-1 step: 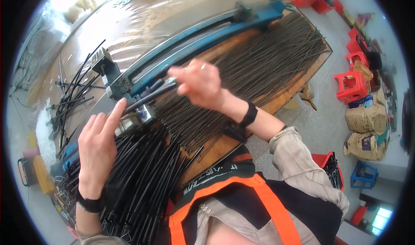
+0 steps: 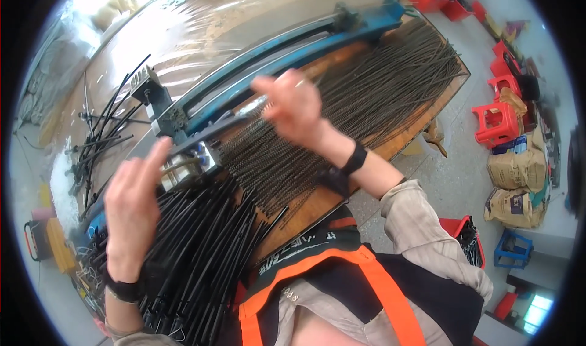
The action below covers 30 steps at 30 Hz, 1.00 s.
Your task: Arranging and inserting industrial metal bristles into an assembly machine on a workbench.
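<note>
My left hand (image 2: 131, 208) is beside a blue bench fixture, its index finger stretched toward the left end of a dark bar (image 2: 210, 132). Its other fingers lie loosely together, and the thumb is hidden. My right hand (image 2: 292, 109) hovers past the bar's right end, fingers curled and smeared by motion; what they hold, if anything, I cannot make out. Under the bar sits a metal clamp block (image 2: 183, 172). The long blue rail (image 2: 274, 65) of the fixture runs back to the right. Long coil springs (image 2: 366, 89) lie in a broad layer below my right hand.
Black rods (image 2: 195, 254) are bundled at the front, near my body. More thin black rods (image 2: 107, 126) lie loose at the left. Red stools (image 2: 493, 121), paper sacks (image 2: 516, 169), a blue stool (image 2: 513, 248) and a red bin (image 2: 464, 236) stand on the floor to the right.
My right hand has shifted slightly right and up, away from the bar's end. My left hand has drawn a little left. The bar stays nearly in place.
</note>
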### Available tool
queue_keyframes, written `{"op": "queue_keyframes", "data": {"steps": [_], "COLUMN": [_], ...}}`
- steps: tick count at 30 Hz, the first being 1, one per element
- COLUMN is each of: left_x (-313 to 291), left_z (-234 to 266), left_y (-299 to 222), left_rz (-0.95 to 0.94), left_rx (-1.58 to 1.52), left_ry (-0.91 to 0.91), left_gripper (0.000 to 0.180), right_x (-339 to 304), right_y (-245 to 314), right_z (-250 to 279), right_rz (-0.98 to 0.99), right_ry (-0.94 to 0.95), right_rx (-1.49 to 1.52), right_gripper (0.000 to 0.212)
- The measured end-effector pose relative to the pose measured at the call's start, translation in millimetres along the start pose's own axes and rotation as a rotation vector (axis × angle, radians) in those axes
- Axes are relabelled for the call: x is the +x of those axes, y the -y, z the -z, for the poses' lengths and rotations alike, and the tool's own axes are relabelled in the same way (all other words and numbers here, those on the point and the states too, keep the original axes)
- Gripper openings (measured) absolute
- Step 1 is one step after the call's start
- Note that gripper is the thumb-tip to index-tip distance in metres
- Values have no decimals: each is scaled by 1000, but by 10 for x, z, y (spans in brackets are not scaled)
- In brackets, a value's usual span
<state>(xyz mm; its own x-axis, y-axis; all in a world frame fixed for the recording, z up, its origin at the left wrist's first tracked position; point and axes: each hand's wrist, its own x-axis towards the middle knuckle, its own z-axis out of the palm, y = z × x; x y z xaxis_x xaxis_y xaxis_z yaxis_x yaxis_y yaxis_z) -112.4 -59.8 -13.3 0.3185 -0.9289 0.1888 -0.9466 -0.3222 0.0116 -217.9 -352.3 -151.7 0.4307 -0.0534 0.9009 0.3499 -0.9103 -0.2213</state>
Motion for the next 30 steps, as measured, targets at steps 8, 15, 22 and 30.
{"op": "queue_keyframes", "data": {"steps": [8,15,22,30], "left_x": [-583,-933,-1585,-1473], "left_z": [568,552,371,240], "left_y": [1091,1105,1211,1330], "left_rz": [519,406,630,589], "left_rx": [152,120,80,68], "left_ry": [-444,-542,-409,-401], "left_gripper": [20,22,25,25], "right_x": [56,1010,1084,1062], "right_y": [-295,333,402,151], "right_z": [-341,-1544,-1938,-1728], "right_rz": [-556,-263,101,338], "right_ry": [317,505,584,486], "right_rx": [192,652,376,-32], "right_gripper": [19,16,14,6]}}
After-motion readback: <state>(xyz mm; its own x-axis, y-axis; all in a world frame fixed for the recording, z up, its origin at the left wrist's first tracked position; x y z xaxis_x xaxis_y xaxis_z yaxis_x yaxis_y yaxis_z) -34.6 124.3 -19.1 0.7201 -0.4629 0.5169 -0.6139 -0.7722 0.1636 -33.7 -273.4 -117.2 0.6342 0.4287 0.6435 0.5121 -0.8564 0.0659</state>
